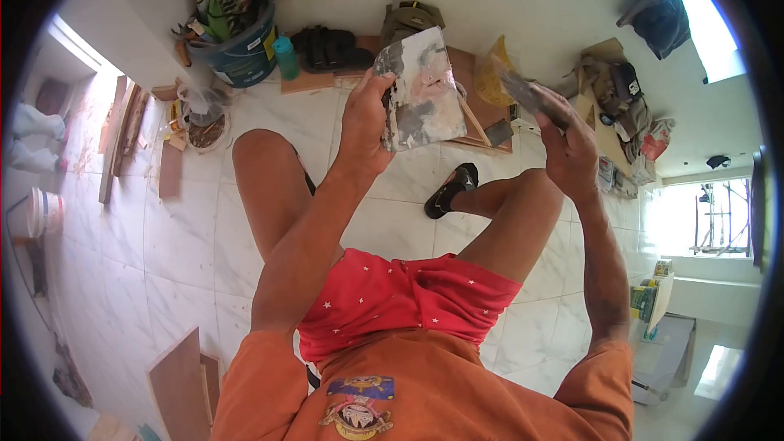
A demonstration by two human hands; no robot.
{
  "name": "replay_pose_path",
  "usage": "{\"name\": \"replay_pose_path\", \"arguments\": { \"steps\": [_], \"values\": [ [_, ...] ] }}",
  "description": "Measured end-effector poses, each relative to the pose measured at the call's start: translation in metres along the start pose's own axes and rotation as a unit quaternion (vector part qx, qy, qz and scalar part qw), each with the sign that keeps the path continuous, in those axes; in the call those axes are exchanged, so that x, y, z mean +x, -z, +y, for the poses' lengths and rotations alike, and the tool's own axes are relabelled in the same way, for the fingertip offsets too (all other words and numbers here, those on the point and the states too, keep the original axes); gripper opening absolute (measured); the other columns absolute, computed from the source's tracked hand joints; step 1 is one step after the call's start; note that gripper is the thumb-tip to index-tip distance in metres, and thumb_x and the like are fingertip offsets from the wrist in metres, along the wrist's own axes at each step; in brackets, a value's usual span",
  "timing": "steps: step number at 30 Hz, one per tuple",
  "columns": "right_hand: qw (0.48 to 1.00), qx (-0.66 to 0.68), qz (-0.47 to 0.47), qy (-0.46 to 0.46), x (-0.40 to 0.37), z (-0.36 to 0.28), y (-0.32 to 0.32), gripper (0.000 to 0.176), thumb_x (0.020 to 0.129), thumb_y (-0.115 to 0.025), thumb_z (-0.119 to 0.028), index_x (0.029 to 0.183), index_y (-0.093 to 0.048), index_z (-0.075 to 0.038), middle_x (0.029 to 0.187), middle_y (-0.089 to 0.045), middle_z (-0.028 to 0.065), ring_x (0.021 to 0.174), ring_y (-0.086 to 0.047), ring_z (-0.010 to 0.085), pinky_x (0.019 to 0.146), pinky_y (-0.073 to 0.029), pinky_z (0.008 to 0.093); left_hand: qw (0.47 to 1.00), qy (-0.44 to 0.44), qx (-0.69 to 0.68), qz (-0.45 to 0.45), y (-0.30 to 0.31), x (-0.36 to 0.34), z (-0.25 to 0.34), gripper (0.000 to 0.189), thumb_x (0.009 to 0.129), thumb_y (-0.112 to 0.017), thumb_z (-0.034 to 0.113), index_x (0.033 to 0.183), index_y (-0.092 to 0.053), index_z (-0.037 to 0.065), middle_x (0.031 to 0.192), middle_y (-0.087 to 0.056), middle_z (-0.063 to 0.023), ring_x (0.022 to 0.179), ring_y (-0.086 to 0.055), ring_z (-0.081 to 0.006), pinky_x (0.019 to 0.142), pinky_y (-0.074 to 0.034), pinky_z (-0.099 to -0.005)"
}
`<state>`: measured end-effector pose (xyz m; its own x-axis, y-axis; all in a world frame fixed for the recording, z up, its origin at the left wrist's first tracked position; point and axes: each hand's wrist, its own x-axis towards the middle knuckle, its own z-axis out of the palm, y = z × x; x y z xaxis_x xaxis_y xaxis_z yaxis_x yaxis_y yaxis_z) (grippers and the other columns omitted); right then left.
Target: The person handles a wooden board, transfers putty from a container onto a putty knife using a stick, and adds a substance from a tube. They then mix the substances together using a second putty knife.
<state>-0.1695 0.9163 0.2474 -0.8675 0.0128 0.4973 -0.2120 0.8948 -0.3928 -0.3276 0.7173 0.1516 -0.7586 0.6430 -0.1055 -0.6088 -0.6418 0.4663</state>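
My left hand [367, 118] grips the left edge of a flat rectangular board [425, 90], smeared with white, grey and pinkish filler. It is held up over the floor in front of my knees. To its right is my raised right hand [567, 147], closed on a thin, flat, grey tool [523, 91] seen nearly edge-on, like a putty knife blade. The tool points toward the board, with a gap between them. What the right fingers wrap round is mostly hidden by the hand itself.
Against the wall stand a tool-filled bucket [245, 53], a blue bottle [286, 59], black sandals [331, 49], a backpack [412, 16] and a yellow hard hat [492, 73]. Wood strips [122, 139] lie at left. Bags [621, 98] sit at right. A wood panel [181, 388] is at lower left.
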Motion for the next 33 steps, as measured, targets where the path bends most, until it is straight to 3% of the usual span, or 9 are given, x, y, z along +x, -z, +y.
{"name": "replay_pose_path", "arguments": {
  "steps": [5,7,11,12,18,21,22,25,33],
  "values": [
    [0.984,0.085,0.039,-0.155,-0.004,-0.015,-0.012,0.027,0.091,-0.063,-0.004,0.118,-0.063,0.001,0.103,-0.07,0.0107,0.081,-0.061,0.0189,0.077,-0.048,0.0262,0.999,0.026,-0.025,0.009,-0.001,0.002,-0.008,0.032,0.097,-0.048,0.018,0.123,-0.053,0.0,0.114,-0.064,-0.0116,0.101,-0.066,-0.0231,0.089,-0.056,-0.0382],
    [0.986,0.073,0.027,-0.148,0.002,-0.03,-0.018,0.034,0.088,-0.059,0.003,0.122,-0.062,0.001,0.109,-0.068,0.0132,0.088,-0.064,0.0221,0.082,-0.049,0.029,0.999,0.03,-0.043,0.007,0.005,0.003,-0.012,0.033,0.097,-0.048,0.018,0.122,-0.054,-0.001,0.113,-0.065,-0.0124,0.099,-0.067,-0.0234,0.089,-0.056,-0.0381],
    [0.993,0.055,0.029,0.101,0.021,-0.041,-0.038,0.038,0.086,-0.061,0.006,0.124,-0.06,0.003,0.116,-0.066,0.0163,0.108,-0.065,0.0262,0.094,-0.049,0.0345,0.996,0.044,-0.078,0.0,0.009,0.007,-0.015,0.033,0.097,-0.047,0.019,0.121,-0.055,-0.002,0.112,-0.065,-0.0133,0.098,-0.067,-0.0239,0.088,-0.056,-0.0371],
    [0.986,0.045,-0.014,0.162,0.022,-0.033,-0.041,0.052,0.077,-0.057,0.015,0.127,-0.058,0.004,0.128,-0.06,0.0209,0.12,-0.059,0.0369,0.103,-0.045,0.0438,0.995,0.047,-0.088,-0.003,0.009,0.007,-0.014,0.033,0.097,-0.047,0.019,0.121,-0.055,-0.003,0.113,-0.065,-0.0134,0.098,-0.067,-0.0239,0.088,-0.056,-0.0369],
    [0.983,-0.039,-0.029,0.175,0.012,0.002,-0.052,0.065,0.069,-0.049,0.021,0.129,-0.057,-0.001,0.132,-0.057,0.0182,0.122,-0.055,0.0391,0.104,-0.044,0.0477,1.0,0.021,-0.022,0.005,0.006,0.0,-0.002,0.033,0.097,-0.045,0.017,0.124,-0.053,0.0,0.111,-0.065,-0.0108,0.099,-0.066,-0.0212,0.087,-0.056,-0.0351],
    [0.983,-0.1,-0.07,0.134,0.006,0.023,-0.048,0.061,0.071,-0.051,0.019,0.128,-0.058,-0.002,0.132,-0.058,0.0167,0.122,-0.056,0.0361,0.102,-0.046,0.0463,1.0,-0.012,-0.016,-0.016,-0.009,-0.007,0.013,0.032,0.097,-0.045,0.017,0.125,-0.053,0.004,0.112,-0.064,-0.009,0.099,-0.066,-0.0198,0.087,-0.057,-0.0351],
    [0.997,-0.029,-0.056,0.033,0.002,0.015,-0.044,0.061,0.071,-0.052,0.019,0.127,-0.059,-0.003,0.133,-0.057,0.0156,0.122,-0.057,0.0338,0.1,-0.047,0.0448,1.0,-0.013,-0.017,-0.012,-0.007,-0.005,0.014,0.031,0.097,-0.045,0.017,0.125,-0.052,0.004,0.112,-0.064,-0.009,0.099,-0.066,-0.0198,0.087,-0.057,-0.0353],
    [0.999,0.005,0.01,0.037,0.01,-0.009,-0.032,0.051,0.081,-0.05,0.014,0.13,-0.057,-0.001,0.135,-0.057,0.0187,0.125,-0.055,0.0343,0.104,-0.044,0.0401,1.0,0.0,-0.015,0.003,-0.001,-0.002,0.008,0.031,0.098,-0.045,0.017,0.125,-0.052,0.005,0.114,-0.064,-0.009,0.099,-0.066,-0.02,0.087,-0.056,-0.0358],
    [0.979,-0.014,0.016,0.203,0.004,-0.015,-0.071,0.066,0.068,-0.059,0.014,0.132,-0.054,-0.001,0.136,-0.054,0.0222,0.125,-0.053,0.0383,0.105,-0.041,0.0526,0.999,-0.022,-0.002,-0.033,0.0,0.001,-0.005,0.032,0.098,-0.045,0.017,0.126,-0.052,0.003,0.116,-0.063,-0.01,0.103,-0.064,-0.021,0.089,-0.055,-0.0344]
  ]
}}
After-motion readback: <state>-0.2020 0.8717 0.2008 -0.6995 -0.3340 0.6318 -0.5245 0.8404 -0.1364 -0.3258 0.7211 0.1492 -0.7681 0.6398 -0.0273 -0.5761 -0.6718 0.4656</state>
